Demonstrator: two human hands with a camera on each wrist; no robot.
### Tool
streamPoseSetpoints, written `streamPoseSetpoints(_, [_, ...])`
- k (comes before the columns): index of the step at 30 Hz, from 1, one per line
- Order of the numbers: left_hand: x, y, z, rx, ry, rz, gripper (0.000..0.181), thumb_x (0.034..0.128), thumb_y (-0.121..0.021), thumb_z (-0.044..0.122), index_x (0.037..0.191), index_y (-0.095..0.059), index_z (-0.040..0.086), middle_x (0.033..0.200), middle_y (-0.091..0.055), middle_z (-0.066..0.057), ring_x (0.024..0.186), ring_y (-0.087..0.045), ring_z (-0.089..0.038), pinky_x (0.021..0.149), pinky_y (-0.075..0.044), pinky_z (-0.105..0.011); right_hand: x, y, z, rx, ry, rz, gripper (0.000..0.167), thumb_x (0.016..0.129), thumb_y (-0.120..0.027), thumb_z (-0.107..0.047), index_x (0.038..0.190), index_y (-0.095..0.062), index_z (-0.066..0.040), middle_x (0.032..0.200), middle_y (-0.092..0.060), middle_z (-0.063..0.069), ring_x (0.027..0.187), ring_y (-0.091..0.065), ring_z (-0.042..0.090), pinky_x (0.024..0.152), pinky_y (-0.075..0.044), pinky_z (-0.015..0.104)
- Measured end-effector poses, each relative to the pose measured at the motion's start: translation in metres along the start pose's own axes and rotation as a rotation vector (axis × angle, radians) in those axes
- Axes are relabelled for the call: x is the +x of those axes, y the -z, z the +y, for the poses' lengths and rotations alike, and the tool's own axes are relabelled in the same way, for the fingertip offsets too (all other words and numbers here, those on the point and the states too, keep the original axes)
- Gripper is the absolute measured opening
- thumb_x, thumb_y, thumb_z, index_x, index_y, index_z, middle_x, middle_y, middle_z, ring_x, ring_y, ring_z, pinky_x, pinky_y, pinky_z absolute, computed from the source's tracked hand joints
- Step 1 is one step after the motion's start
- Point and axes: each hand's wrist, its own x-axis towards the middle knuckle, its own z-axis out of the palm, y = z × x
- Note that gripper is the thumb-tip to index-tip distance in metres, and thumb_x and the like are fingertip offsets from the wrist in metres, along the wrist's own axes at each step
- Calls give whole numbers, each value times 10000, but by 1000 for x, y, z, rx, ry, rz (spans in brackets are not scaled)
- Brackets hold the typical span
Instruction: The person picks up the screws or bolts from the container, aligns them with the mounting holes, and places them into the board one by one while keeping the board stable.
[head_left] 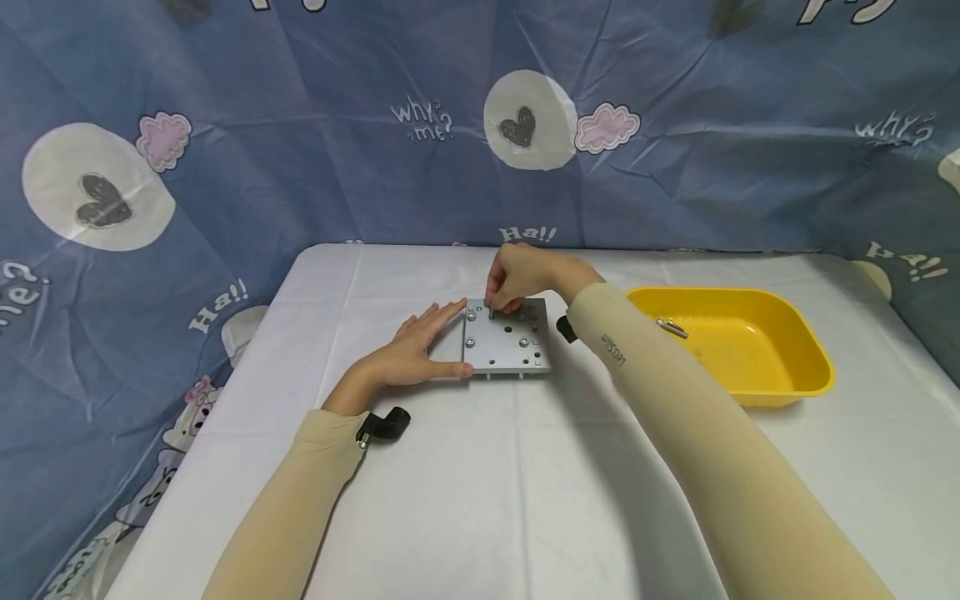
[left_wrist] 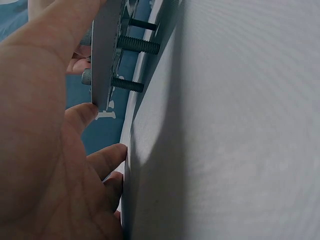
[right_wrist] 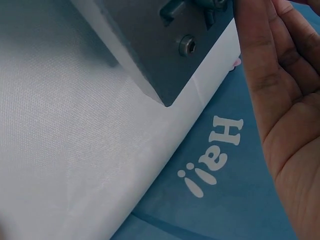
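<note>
A grey metal plate (head_left: 495,342) with several holes and socket-head bolts (head_left: 470,342) stands raised off the white cloth. Threaded bolt shanks (left_wrist: 139,45) stick out beneath it in the left wrist view. My left hand (head_left: 412,350) is spread at the plate's left side, its thumb at the near corner and index finger at the far corner, both fairly straight. Over the plate's far left part, my right hand (head_left: 525,271) pinches a small upright metal pin (head_left: 491,313). The fingers hide the pin's top. Its lower end meets the plate, but how deep it sits I cannot tell.
To the right stands a yellow bin (head_left: 735,358) with a few metal pins (head_left: 672,328) inside, partly behind my right forearm. White cloth (head_left: 450,500) covers the table. A blue printed curtain (head_left: 300,167) hangs behind the table and at its left.
</note>
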Motion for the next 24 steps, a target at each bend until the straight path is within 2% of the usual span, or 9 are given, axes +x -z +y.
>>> streamPoseSetpoints(24, [1,1,0,-2,7,-7,1136,892,-787,668,1742,-94,372,1830,-115,-17,1708,25,-306,1360,84,-598,-3,2,-4,-43,36,-11,84,969,-770,-110,940,-808,-41,811,-772,29,728,-692,120,759,-608,292])
